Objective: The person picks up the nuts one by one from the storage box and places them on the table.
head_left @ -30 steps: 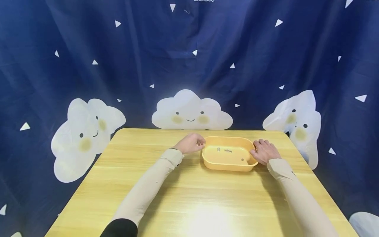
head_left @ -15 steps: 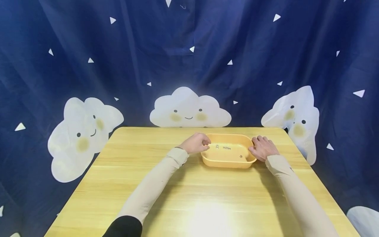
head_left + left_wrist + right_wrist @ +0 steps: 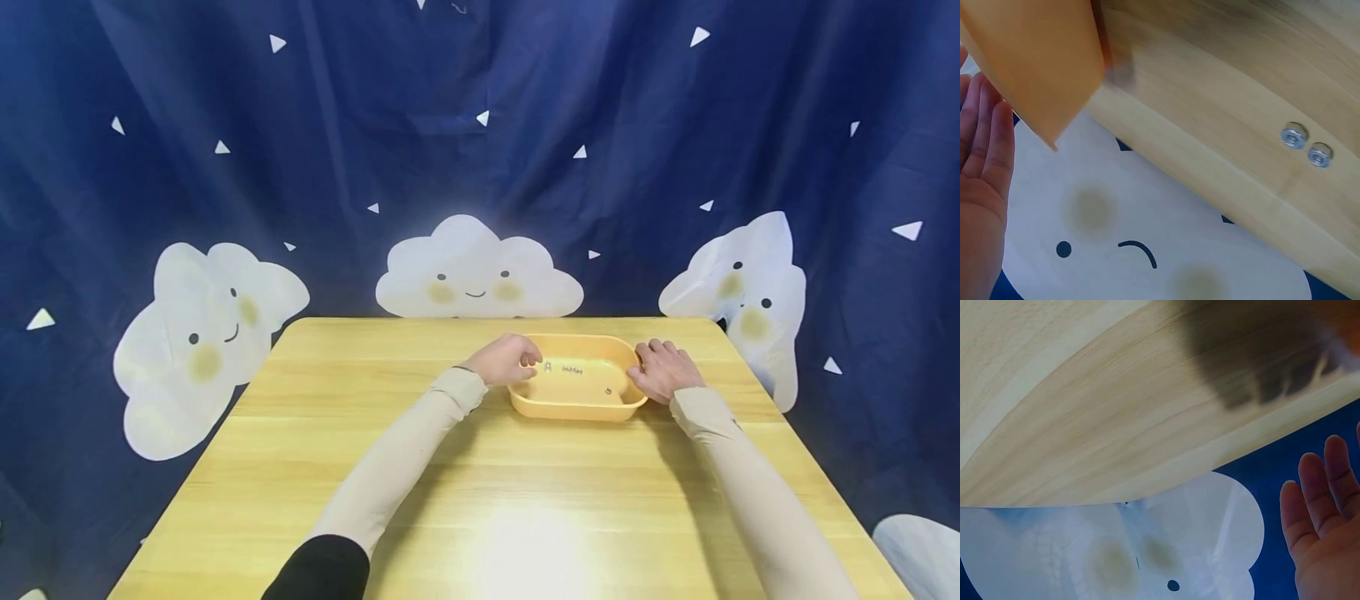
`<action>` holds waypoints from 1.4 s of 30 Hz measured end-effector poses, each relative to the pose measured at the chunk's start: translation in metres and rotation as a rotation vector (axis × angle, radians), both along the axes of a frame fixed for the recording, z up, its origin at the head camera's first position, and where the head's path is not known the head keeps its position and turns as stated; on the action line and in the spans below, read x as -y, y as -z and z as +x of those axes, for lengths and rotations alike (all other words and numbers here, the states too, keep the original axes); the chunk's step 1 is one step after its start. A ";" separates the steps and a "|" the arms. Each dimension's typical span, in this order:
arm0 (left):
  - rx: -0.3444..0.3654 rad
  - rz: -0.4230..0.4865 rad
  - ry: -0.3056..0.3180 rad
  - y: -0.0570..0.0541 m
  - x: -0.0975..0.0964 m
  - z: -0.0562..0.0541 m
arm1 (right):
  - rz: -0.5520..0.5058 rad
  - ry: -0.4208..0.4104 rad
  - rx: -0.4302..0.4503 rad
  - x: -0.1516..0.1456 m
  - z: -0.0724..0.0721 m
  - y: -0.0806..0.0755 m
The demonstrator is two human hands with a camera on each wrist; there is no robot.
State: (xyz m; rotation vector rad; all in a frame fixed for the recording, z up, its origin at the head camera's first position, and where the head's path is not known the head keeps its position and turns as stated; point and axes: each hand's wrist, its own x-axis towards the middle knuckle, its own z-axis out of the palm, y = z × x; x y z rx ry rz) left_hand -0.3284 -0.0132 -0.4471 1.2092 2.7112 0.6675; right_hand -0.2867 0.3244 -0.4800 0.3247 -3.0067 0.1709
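A yellow oval tray stands near the far side of the table. My left hand is over its left end, thumb and fingers apart and loosely bent, with nothing visible between them. In the left wrist view, its fingers lie beside the tray's wall. My right hand holds the right rim, thumb on the inner side. The right wrist view shows its fingers fairly straight; the thumb is out of sight there. On the tray floor lie several small metal parts and a single one.
Two round metal pieces, apparently nuts, sit on the wooden table beyond the tray's left end; in the head view they cannot be seen. The wooden table ends close behind the tray. A dark blue curtain with clouds hangs behind.
My left hand has moved right, from beside the left rim to over the tray's inside. The right hand stays at the right rim. The head view has shifted slightly.
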 end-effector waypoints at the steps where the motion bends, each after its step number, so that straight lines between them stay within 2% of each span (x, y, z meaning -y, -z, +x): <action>1: 0.001 -0.008 0.004 0.000 -0.002 -0.001 | 0.000 0.000 -0.002 -0.001 0.000 0.000; 14: -0.069 -0.108 0.068 0.001 -0.032 -0.013 | -0.004 0.016 -0.012 0.002 0.001 -0.001; 26: -0.118 -0.241 0.045 0.008 -0.047 -0.017 | -0.007 0.009 -0.010 -0.001 -0.001 0.001; 36: -0.265 -0.309 0.016 0.020 -0.055 -0.022 | -0.002 0.007 -0.021 0.001 0.000 -0.002; 39: -0.292 -0.338 -0.007 0.023 -0.058 -0.022 | -0.003 0.008 -0.023 0.002 0.001 -0.002; 42: -0.283 -0.354 -0.020 0.027 -0.061 -0.023 | -0.001 0.009 -0.023 0.001 0.001 -0.002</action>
